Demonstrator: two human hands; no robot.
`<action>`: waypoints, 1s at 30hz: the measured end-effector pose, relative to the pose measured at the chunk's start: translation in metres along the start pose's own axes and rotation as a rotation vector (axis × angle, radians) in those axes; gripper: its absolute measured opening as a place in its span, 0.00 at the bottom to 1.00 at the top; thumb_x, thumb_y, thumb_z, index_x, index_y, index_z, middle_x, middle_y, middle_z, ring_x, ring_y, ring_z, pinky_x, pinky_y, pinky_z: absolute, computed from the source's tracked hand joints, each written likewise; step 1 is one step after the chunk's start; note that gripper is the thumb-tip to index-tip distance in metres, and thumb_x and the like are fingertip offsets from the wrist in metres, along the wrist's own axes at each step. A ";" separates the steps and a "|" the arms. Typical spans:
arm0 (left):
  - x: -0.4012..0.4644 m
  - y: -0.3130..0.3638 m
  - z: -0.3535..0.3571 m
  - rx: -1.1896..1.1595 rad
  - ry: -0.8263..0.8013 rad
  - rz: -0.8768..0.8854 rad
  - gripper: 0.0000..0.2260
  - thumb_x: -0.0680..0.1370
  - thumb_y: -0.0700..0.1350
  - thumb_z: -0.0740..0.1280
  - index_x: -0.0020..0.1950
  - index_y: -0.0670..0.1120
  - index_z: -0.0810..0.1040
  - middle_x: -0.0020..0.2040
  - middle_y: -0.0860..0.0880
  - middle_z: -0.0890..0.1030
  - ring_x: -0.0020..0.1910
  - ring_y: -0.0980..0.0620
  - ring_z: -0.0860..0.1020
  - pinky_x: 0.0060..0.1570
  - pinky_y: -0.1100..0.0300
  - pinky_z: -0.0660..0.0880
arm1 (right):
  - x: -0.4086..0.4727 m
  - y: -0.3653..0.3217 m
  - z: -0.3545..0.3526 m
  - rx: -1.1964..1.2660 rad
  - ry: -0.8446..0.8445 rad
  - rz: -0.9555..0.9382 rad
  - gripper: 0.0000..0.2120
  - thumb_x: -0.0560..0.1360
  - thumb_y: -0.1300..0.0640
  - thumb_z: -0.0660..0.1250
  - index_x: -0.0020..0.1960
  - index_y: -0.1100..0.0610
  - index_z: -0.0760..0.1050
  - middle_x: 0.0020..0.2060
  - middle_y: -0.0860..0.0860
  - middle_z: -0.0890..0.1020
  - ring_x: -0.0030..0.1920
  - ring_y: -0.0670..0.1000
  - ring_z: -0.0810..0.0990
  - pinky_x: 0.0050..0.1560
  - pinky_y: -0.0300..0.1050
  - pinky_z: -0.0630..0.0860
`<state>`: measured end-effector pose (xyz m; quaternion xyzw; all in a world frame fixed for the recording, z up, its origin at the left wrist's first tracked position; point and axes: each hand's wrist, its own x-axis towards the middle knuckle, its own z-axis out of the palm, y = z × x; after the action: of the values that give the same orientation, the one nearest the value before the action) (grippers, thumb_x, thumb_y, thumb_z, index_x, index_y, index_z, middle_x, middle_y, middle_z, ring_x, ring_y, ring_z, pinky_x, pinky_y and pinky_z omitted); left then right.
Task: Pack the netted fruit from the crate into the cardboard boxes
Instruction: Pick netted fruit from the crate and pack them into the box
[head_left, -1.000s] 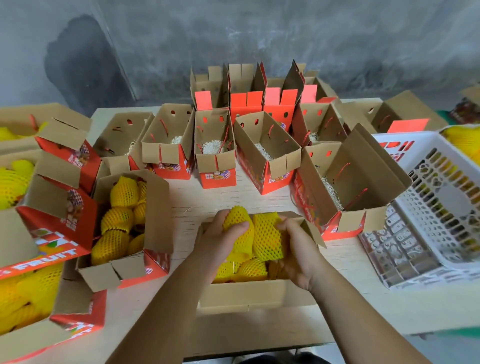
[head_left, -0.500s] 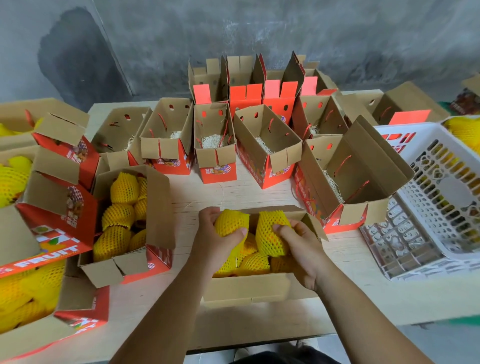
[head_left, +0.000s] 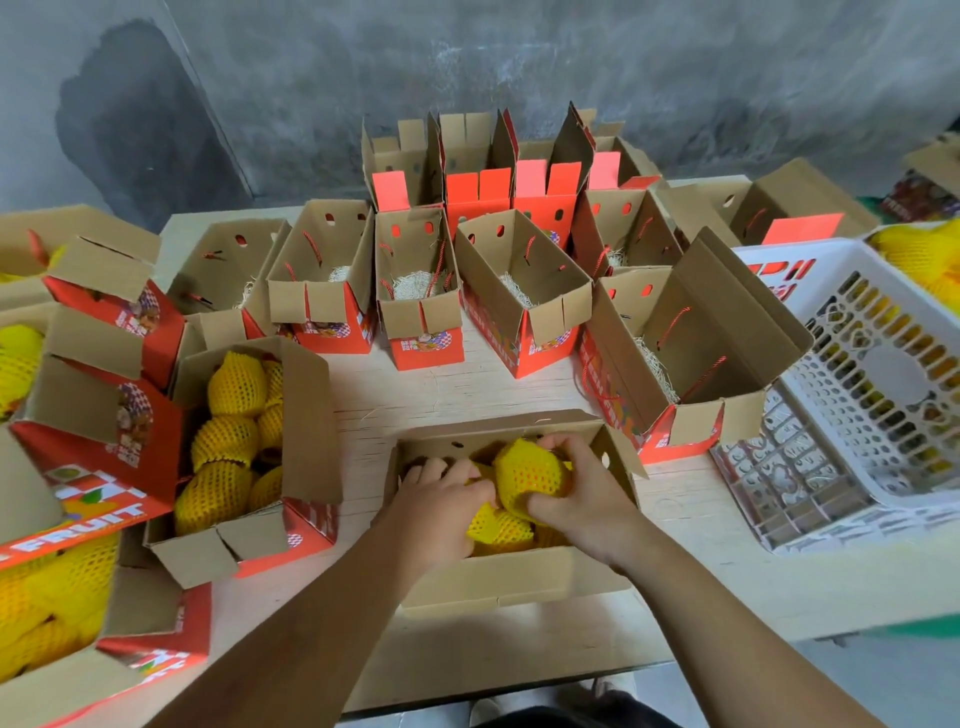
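An open cardboard box (head_left: 498, 579) stands at the table's near edge with several yellow netted fruit inside. My right hand (head_left: 576, 493) grips one netted fruit (head_left: 530, 470) at the top of the pile, fingers curled over it. My left hand (head_left: 436, 506) reaches down into the box's left part, its fingers pressed onto a lower fruit (head_left: 496, 525); its fingertips are partly hidden. A white plastic crate (head_left: 852, 395) sits to the right, tipped toward me and holding no fruit that I can see.
Several open red-and-brown boxes (head_left: 418, 291) with straw padding fill the middle and back of the table. Filled boxes of netted fruit (head_left: 234, 431) stand at the left. More yellow netted fruit (head_left: 919, 254) lies at the far right behind the crate.
Both hands have pushed the two netted fruit lower into the near box. The left fruit has sunk out of sight under my left hand; the right one sits on top.
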<state>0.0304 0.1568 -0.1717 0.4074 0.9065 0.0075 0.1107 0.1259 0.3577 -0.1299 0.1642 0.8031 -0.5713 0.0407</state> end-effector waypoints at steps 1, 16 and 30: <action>-0.002 -0.001 0.002 0.019 0.006 -0.023 0.25 0.73 0.55 0.69 0.69 0.58 0.68 0.71 0.52 0.67 0.65 0.44 0.66 0.63 0.48 0.62 | 0.001 0.001 0.001 -0.147 -0.084 -0.059 0.28 0.65 0.55 0.76 0.61 0.40 0.70 0.54 0.44 0.79 0.53 0.42 0.78 0.49 0.35 0.77; 0.016 0.033 -0.022 -0.300 0.110 -0.350 0.22 0.80 0.61 0.60 0.73 0.60 0.67 0.71 0.54 0.66 0.74 0.48 0.63 0.74 0.46 0.56 | 0.027 -0.010 0.000 -0.695 -0.306 -0.220 0.38 0.76 0.55 0.67 0.82 0.44 0.55 0.80 0.49 0.61 0.80 0.50 0.55 0.77 0.38 0.47; 0.153 0.220 -0.117 -1.348 0.346 0.144 0.15 0.85 0.42 0.63 0.56 0.64 0.78 0.53 0.64 0.82 0.56 0.65 0.81 0.54 0.67 0.76 | -0.021 -0.018 -0.177 -0.038 0.545 -0.308 0.24 0.80 0.58 0.66 0.75 0.49 0.69 0.65 0.44 0.79 0.63 0.42 0.79 0.60 0.46 0.79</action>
<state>0.0701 0.4260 -0.0640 0.3019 0.6794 0.6405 0.1926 0.1621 0.5122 -0.0477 0.1868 0.8106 -0.4905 -0.2598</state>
